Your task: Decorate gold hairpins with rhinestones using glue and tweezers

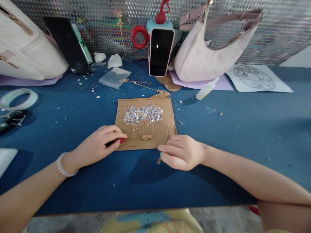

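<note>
"Centre of the frame: what do I have on the cardboard [167, 124]?"

"Sequins [143, 114], loose, heaped across its upper half. Below them lies one pin [143, 138], clustered gold head to the right."

"Grip, left hand [103, 140]?"

"Thumb and forefinger nearly together at the end of the pin's stem. I read a light pinch."

"Right hand [178, 151]?"

"Curled closed around a narrow brown strip [159, 160], at the cardboard's lower right corner. Fingers hide most of it; I cannot identify it."

"Progress?"

"Done, as I see it: sequins laid out, pin on the cardboard, both hands occupied. On the pin's head I make out gold only; any sequin there would be too small to confirm. Left: plenty, by my estimate, the heap being ample. Two other pins [164, 93] lie above the cardboard, near the plastic bag [114, 77]; finished or waiting, I cannot tell. White bottle [207, 89], right of upper centre: no hand near it."
</note>
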`<control>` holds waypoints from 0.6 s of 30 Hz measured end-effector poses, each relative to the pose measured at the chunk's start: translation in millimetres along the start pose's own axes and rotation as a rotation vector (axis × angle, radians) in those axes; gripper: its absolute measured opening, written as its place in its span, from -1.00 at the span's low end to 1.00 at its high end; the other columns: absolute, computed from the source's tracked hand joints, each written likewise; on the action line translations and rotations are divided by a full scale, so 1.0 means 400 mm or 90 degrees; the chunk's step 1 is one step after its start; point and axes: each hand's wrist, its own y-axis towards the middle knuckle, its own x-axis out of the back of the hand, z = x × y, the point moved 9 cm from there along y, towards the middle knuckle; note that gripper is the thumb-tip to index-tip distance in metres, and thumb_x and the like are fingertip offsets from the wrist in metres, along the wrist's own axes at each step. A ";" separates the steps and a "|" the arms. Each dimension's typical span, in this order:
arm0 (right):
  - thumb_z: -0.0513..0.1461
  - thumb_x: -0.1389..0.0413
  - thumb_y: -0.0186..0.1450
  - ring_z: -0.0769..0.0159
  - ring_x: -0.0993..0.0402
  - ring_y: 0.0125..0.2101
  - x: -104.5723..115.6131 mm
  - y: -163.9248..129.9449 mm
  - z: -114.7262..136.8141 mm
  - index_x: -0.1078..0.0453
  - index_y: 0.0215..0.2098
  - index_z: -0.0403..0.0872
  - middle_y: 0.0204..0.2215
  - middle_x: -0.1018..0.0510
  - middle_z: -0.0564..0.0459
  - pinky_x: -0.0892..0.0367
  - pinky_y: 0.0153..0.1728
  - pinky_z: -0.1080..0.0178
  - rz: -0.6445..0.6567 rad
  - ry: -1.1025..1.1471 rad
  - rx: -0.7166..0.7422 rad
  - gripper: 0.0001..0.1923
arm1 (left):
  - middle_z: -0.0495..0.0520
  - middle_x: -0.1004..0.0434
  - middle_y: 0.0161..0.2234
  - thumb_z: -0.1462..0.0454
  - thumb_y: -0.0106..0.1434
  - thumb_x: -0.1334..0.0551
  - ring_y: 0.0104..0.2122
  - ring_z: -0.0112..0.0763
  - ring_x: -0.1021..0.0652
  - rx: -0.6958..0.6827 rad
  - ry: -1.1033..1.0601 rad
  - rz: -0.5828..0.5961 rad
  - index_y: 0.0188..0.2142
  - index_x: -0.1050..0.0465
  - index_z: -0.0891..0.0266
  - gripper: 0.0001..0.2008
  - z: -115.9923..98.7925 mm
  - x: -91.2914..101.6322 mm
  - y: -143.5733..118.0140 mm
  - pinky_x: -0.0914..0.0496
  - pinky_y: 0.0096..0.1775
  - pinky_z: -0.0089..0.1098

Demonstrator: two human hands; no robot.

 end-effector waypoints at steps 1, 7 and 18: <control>-0.36 -0.07 0.38 0.45 -0.37 -0.60 0.000 0.000 -0.003 -0.38 -0.38 -0.10 -0.50 -0.61 0.09 -0.24 -0.60 0.32 -0.004 0.013 -0.010 -0.84 | 0.00 -0.51 -0.18 0.28 0.46 -0.10 -0.20 -0.45 -0.53 -0.002 0.001 0.002 0.00 -0.50 0.17 -0.76 0.001 -0.001 -0.001 -0.35 -0.10 -0.42; -0.36 0.02 0.43 0.38 -0.49 -0.53 -0.005 -0.005 -0.023 -0.31 -0.18 -0.13 -0.42 -0.66 0.00 -0.38 -0.55 0.31 -0.007 0.113 -0.044 -0.91 | 0.00 -0.51 -0.15 0.26 0.46 -0.10 -0.16 -0.42 -0.52 -0.002 0.000 0.023 0.02 -0.49 0.13 -0.77 0.010 -0.011 -0.005 -0.34 -0.07 -0.39; -0.33 0.05 0.46 0.49 -0.51 -0.51 -0.008 -0.017 -0.071 -0.27 -0.06 -0.06 -0.45 -0.60 0.11 -0.44 -0.44 0.42 -0.018 0.380 -0.326 -0.87 | -0.02 -0.52 -0.15 0.25 0.47 -0.10 -0.15 -0.40 -0.53 0.013 -0.013 0.041 0.02 -0.49 0.09 -0.76 0.017 -0.017 -0.008 -0.33 -0.05 -0.36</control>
